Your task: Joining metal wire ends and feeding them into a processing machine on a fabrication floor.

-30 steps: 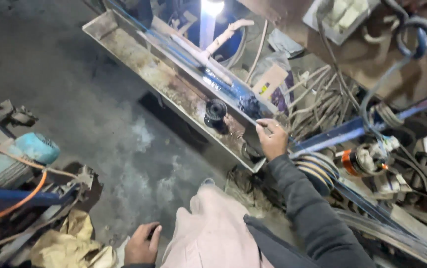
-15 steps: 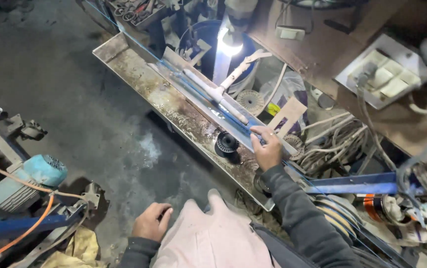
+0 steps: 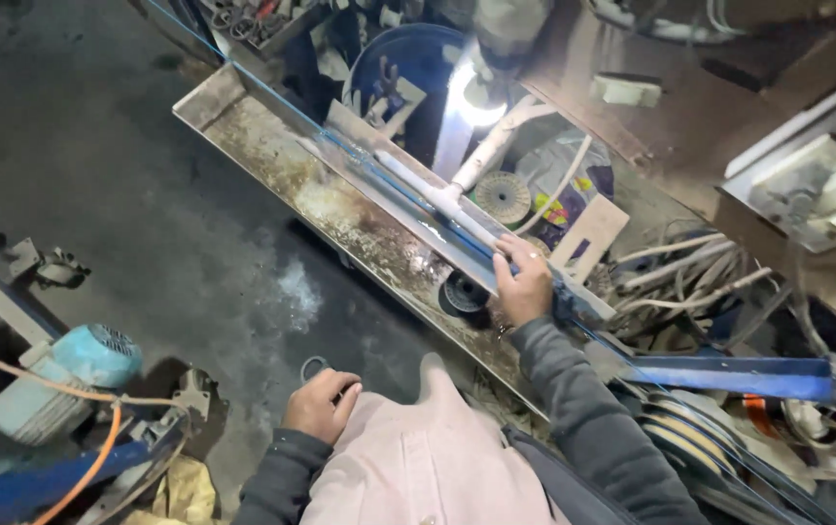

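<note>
Steel channel: long rusty trough [image 3: 272,160] ran from 10 o'clock toward 5 o'clock, a grey angle bar [image 3: 408,199] lying along its far rim.
Right hand [image 3: 523,282]: fingers curled down onto the angle bar's near end, gripping it, right of centre.
Black disc [image 3: 462,293]: in the trough, just at 9 o'clock of that hand.
White pipe [image 3: 491,151]: slanted up toward 12 o'clock from the bar.
Left hand [image 3: 321,403]: loosely closed at 6 o'clock, holding nothing visible.
Teal motor [image 3: 73,374]: 8 o'clock, well apart.
</note>
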